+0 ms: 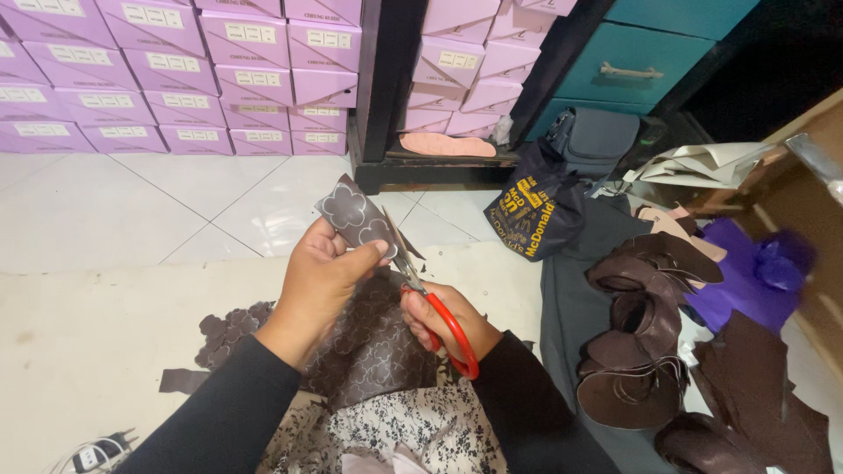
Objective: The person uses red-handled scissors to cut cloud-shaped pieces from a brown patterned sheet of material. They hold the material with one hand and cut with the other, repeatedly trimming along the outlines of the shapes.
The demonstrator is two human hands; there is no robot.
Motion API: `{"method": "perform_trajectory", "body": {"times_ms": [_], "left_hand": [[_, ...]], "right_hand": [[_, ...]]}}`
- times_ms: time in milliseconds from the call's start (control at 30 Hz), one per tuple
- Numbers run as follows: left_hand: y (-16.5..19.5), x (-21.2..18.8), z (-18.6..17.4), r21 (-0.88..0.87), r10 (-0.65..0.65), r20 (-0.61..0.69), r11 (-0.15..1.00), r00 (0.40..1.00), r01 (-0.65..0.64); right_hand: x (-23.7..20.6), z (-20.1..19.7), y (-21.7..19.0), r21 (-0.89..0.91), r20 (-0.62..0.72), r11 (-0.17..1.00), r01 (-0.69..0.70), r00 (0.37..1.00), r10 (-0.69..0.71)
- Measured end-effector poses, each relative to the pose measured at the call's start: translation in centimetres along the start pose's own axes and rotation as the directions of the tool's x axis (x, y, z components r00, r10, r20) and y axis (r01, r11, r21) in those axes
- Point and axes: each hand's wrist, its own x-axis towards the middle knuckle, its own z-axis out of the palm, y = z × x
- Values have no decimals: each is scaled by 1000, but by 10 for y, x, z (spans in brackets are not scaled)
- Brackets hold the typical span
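Your scissors have bright red handles, the leather piece is dark brown with pale flower outlines, and those stacked boxes behind are all lilac.

Your left hand held a dark brown leather piece, smooth with a dull sheen and pale flower outlines. Your right hand gripped scissors with glossy red plastic handles and bare metal blades. The white floor tiles looked glazed and shiny.

Long black sleeves to wrists; hands bare; black-and-white floral garment over lap
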Motion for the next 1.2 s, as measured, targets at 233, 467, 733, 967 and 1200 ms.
{"method": "perform_trajectory", "body": {"times_ms": [233,467,733,967,1200], "left_hand": [[-2,0,6,-1,-174,-121,984,977,175],[-4,-2,7,3,-296,-180,954,938,301],[-9,-3,10,-94,-316,-211,948,925,302],[-15,-3,11,-214,-379,-208,917,902,336],[-13,0,9,-237,-401,-208,906,892,352]], "right_hand": [[-1,-2,1,-41,-19,998,49,999,-49],[2,-1,8,1,-28,996,92,995,-92],[11,8,21,87,-162,992,88,984,-73],[16,18,21,-41,-296,999,27,954,-38],[12,23,10,-72,-324,997,-14,946,-10]]}}
